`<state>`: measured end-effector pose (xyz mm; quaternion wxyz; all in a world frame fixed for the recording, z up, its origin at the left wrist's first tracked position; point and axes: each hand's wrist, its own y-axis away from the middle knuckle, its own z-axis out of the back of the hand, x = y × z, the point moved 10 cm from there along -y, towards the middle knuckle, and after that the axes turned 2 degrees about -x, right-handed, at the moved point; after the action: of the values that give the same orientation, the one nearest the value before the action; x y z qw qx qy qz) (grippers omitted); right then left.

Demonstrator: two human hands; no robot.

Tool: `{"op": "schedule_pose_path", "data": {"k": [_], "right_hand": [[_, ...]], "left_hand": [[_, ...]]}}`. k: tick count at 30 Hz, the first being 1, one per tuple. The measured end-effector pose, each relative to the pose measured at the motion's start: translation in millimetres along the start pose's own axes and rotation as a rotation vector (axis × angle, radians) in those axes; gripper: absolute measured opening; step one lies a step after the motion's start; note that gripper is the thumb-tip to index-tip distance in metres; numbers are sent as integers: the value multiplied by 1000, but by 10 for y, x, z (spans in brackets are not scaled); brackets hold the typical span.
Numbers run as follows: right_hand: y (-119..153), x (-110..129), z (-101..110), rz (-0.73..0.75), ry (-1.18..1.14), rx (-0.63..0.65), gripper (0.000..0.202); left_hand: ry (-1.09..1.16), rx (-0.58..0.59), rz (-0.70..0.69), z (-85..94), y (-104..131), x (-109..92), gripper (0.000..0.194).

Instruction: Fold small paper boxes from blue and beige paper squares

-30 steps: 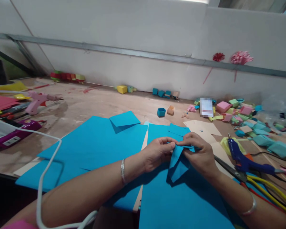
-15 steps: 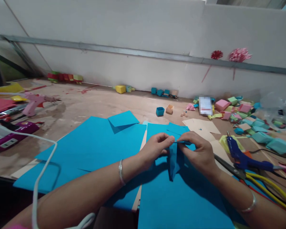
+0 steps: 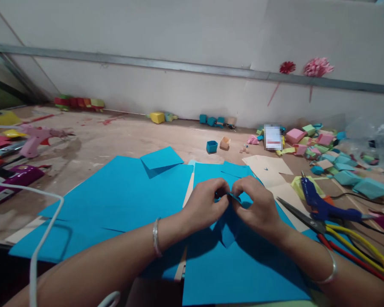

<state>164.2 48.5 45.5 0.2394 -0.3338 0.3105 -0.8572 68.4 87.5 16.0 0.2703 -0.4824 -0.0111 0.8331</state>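
Observation:
Between my two hands, above the blue sheet (image 3: 243, 277), is a small folded piece of blue paper (image 3: 234, 198). My left hand (image 3: 208, 202) pinches it from the left with thumb and curled forefinger. From the right, my right hand (image 3: 257, 207) grips it the same way, the fingertips of both hands almost touching. Most of the piece is hidden by the fingers and seen nearly edge-on. A loose blue rectangle (image 3: 161, 161) lies on another blue sheet (image 3: 131, 192) to the left. Beside my right forearm lie scissors (image 3: 316, 224) with yellow and red handles.
A blue glue gun (image 3: 321, 207) lies at right, a pink one (image 3: 35, 140) at left near a purple power strip (image 3: 16, 181). A white cable (image 3: 46, 232) loops by my left arm. Paper boxes (image 3: 211, 146) and a colourful pile (image 3: 345, 164) sit farther back.
The blue paper has been turned: its flap hung down between my hands before, and now a thin edge shows. My fingers have curled more and moved closer together. The view has shifted slightly.

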Motion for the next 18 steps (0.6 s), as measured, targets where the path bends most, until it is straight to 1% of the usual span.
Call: {"op": "schedule_pose_path", "data": {"k": [3,9,13,18], "right_hand": [[-2,8,-55,3,-30,80,17],[-16,-24,-102,-47,-74,187,25],[-7,-81,-111,-78,-69,209,24],[3,-115,-121,-85,-77,198,21]], "left_hand": [[11,14,30,-17,5,25,16],[-33,-2,84,13,-4,101,16],[-44,-13,58,15,-9,125,15],[-20,-25,-17,8,8,59,18]]}}
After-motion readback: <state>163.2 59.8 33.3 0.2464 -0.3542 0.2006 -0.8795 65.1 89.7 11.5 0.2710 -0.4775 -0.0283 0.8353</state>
